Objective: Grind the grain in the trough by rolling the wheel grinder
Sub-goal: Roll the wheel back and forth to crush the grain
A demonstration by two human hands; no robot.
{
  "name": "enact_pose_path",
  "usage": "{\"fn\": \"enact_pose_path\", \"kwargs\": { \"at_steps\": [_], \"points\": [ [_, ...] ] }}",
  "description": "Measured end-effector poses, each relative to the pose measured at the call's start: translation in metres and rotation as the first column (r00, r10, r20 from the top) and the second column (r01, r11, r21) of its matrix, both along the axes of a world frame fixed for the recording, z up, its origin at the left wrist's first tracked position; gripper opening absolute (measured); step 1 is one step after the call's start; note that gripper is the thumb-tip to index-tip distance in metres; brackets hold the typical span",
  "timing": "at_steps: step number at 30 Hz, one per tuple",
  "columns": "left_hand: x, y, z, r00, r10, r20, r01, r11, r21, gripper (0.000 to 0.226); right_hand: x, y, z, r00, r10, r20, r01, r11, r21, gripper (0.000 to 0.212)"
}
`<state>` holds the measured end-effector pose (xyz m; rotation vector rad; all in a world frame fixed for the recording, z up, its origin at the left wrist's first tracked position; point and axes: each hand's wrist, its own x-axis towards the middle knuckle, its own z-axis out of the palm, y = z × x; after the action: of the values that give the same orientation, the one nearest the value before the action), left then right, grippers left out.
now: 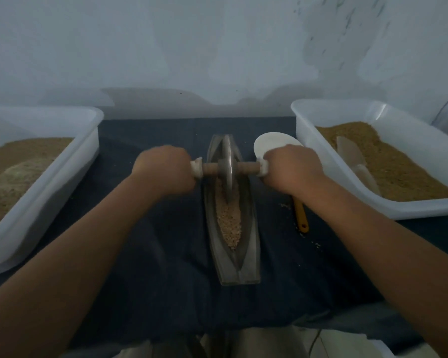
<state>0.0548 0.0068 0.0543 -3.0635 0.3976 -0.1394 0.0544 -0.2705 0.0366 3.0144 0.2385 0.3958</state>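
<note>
A long boat-shaped metal trough (246,264) lies lengthwise on the dark blue cloth in the middle of the view. Pale crushed grain (229,223) fills its groove in the near half. The metal wheel grinder (227,166) stands upright in the far half of the trough, on a wooden axle running left to right. My left hand (166,169) grips the left end of the axle. My right hand (292,169) grips the right end. Both axle ends are wrapped in white.
A white plastic tub (49,182) of brown grain stands at the left. Another white tub (305,125) with grain and a clear scoop (352,156) stands at the right. A white spoon with a yellow handle (301,218) lies beside the trough, partly under my right hand. A wall is close behind.
</note>
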Motion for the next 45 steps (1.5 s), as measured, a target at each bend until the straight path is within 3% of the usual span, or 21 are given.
{"fn": "enact_pose_path", "kwargs": {
  "at_steps": [2,6,9,11,17,20,23,26,28,33,35,40,41,45],
  "points": [
    [0.009,-0.006,0.009,1.000,-0.011,0.009,0.011,1.000,0.006,0.028,0.011,0.003,0.001,0.999,-0.027,0.020,0.027,0.999,0.021,0.039],
    [-0.015,0.003,0.011,0.985,-0.138,-0.101,0.143,0.989,0.043,0.026,-0.021,-0.018,-0.006,0.987,0.050,-0.151,-0.042,0.997,0.058,0.037],
    [-0.046,0.023,-0.009,0.977,-0.201,-0.066,0.206,0.975,0.080,0.027,-0.060,-0.031,-0.015,0.977,0.213,-0.006,-0.213,0.976,0.040,0.039],
    [-0.046,0.026,-0.016,0.983,-0.183,-0.034,0.185,0.978,0.100,0.029,-0.067,-0.030,-0.021,0.967,0.236,0.097,-0.241,0.970,0.037,0.038],
    [0.009,0.000,0.002,1.000,-0.014,-0.014,0.014,1.000,0.017,0.031,0.005,-0.007,-0.004,0.992,0.067,0.103,-0.072,0.996,0.044,0.047],
    [0.005,0.002,0.000,1.000,-0.019,-0.024,0.019,1.000,0.017,0.025,0.008,-0.006,-0.003,0.997,0.070,0.017,-0.071,0.995,0.066,0.045],
    [-0.021,0.018,-0.007,0.984,-0.128,-0.127,0.129,0.992,0.000,0.026,-0.025,-0.021,-0.003,0.969,0.129,-0.212,-0.112,0.990,0.088,0.034],
    [-0.044,0.028,-0.021,0.982,-0.159,-0.098,0.159,0.987,-0.013,0.032,-0.054,-0.031,-0.004,0.922,0.156,-0.353,-0.134,0.987,0.088,0.030],
    [-0.037,0.024,-0.022,0.991,-0.116,-0.068,0.115,0.993,-0.017,0.032,-0.045,-0.024,-0.003,0.951,0.133,-0.280,-0.120,0.991,0.062,0.029],
    [0.009,0.003,-0.012,0.998,0.066,0.018,-0.064,0.993,-0.096,0.035,0.005,0.003,0.009,0.996,0.047,0.081,-0.046,0.999,-0.018,0.040],
    [0.006,0.003,-0.014,0.997,0.073,0.004,-0.073,0.991,-0.110,0.036,0.006,0.003,0.011,0.996,0.067,0.057,-0.068,0.998,0.004,0.042],
    [-0.047,0.031,-0.025,0.994,-0.102,-0.023,0.100,0.991,-0.084,0.030,-0.047,-0.018,0.017,0.913,0.199,-0.356,-0.175,0.980,0.097,0.024],
    [-0.054,0.034,-0.029,0.992,-0.123,-0.014,0.121,0.990,-0.071,0.031,-0.055,-0.020,0.015,0.899,0.212,-0.382,-0.189,0.977,0.097,0.023],
    [-0.029,0.021,-0.027,0.999,-0.041,-0.011,0.040,0.997,-0.067,0.030,-0.032,-0.011,0.007,0.985,0.141,-0.104,-0.142,0.990,-0.009,0.038]
  ]
}}
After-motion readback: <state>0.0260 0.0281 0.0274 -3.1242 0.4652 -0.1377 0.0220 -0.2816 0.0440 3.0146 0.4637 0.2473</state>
